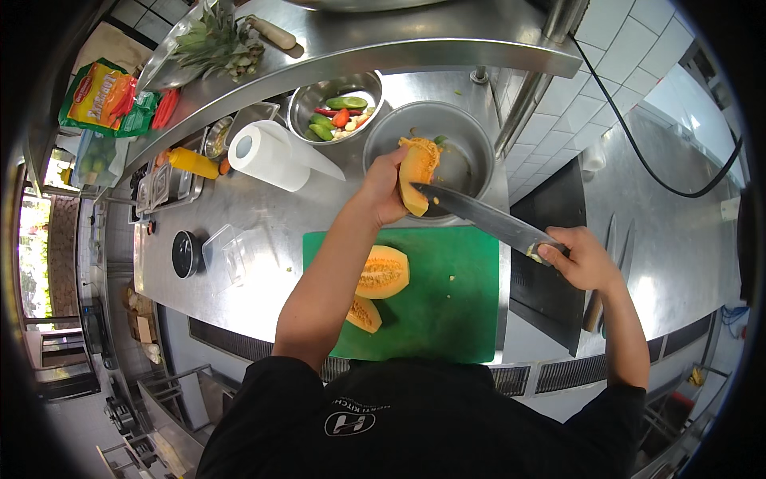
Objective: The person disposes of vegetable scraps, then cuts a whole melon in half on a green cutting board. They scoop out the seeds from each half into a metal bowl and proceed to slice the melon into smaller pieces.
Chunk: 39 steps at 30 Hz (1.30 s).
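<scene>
A wedge of orange-fleshed melon (418, 173), seeds and pulp bunched at its far end, is held in my left hand (383, 188) over the near side of a grey metal pot (383, 129). My right hand (577, 257) grips the handle of a large kitchen knife (485, 215). The blade's tip lies at the wedge's lower right side. Small bits of scrap lie inside the pot. On the green cutting board (455, 299) rest a seeded melon half (385, 272) and another cut melon piece (365, 314), both partly hidden by my left forearm.
A paper towel roll (269, 155) and a steel bowl (293, 114) of cucumbers and peppers stand left of the pot. Further left are a yellow squeeze bottle (194, 163) and a black bowl (186, 254). Two knives (610, 257) lie on the right counter. A steel shelf (383, 51) overhangs the back.
</scene>
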Each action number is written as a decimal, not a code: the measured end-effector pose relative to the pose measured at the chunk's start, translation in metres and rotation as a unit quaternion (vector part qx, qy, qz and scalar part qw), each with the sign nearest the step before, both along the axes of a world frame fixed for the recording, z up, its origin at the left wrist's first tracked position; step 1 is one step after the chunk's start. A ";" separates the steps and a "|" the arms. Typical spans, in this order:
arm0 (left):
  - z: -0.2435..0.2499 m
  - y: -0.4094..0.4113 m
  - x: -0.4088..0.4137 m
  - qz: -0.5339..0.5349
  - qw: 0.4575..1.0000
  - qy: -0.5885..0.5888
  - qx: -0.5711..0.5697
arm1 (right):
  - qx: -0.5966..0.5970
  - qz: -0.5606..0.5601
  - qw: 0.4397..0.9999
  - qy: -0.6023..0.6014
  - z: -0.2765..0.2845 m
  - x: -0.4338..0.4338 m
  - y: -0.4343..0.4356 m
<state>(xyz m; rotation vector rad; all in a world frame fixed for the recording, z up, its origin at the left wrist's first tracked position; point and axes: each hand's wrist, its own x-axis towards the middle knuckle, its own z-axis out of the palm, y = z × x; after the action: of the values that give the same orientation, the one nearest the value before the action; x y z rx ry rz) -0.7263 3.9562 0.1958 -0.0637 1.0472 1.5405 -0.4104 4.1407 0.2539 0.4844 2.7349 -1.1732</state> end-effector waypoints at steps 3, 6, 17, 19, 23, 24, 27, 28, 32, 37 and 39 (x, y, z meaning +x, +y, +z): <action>-0.007 0.004 -0.002 -0.011 1.000 -0.011 -0.014 | -0.008 0.013 1.000 0.003 -0.001 -0.005 0.005; 0.002 0.004 0.006 -0.019 0.999 0.030 -0.038 | -0.018 -0.023 1.000 -0.001 -0.008 -0.006 0.012; 0.002 -0.003 0.001 0.071 0.996 0.038 -0.036 | -0.078 -0.121 0.989 -0.040 -0.034 0.033 -0.003; 0.005 -0.005 -0.002 0.100 0.993 0.043 -0.037 | -0.117 -0.085 0.988 -0.052 -0.037 0.052 -0.018; 0.005 -0.004 -0.010 0.115 0.992 0.046 -0.039 | 0.118 -0.052 0.988 -0.086 -0.057 0.072 -0.072; 0.003 -0.001 -0.011 0.115 0.992 0.042 -0.035 | 0.102 -0.103 0.986 -0.080 -0.069 0.072 -0.094; -0.001 0.005 -0.012 0.116 0.992 0.024 -0.032 | 0.050 -0.135 0.989 -0.029 -0.105 0.066 -0.143; -0.005 0.007 -0.013 0.111 0.993 0.022 -0.022 | -0.014 -0.150 0.989 0.001 -0.113 0.059 -0.157; -0.011 0.012 -0.008 0.111 0.994 0.001 -0.010 | -0.023 -0.120 0.992 0.022 -0.149 0.046 -0.182; -0.017 0.011 -0.007 0.132 0.991 -0.006 0.000 | 0.046 -0.184 0.974 0.125 -0.132 0.025 -0.164; -0.011 0.014 0.001 0.147 0.989 0.005 -0.015 | 0.071 -0.195 0.959 0.191 -0.113 -0.001 -0.138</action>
<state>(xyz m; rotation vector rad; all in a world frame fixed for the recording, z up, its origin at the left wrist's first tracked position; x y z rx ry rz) -0.7252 3.9698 0.1851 -0.2407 1.1060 1.7913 -0.4113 4.0026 0.1414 0.9429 3.1708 -1.2686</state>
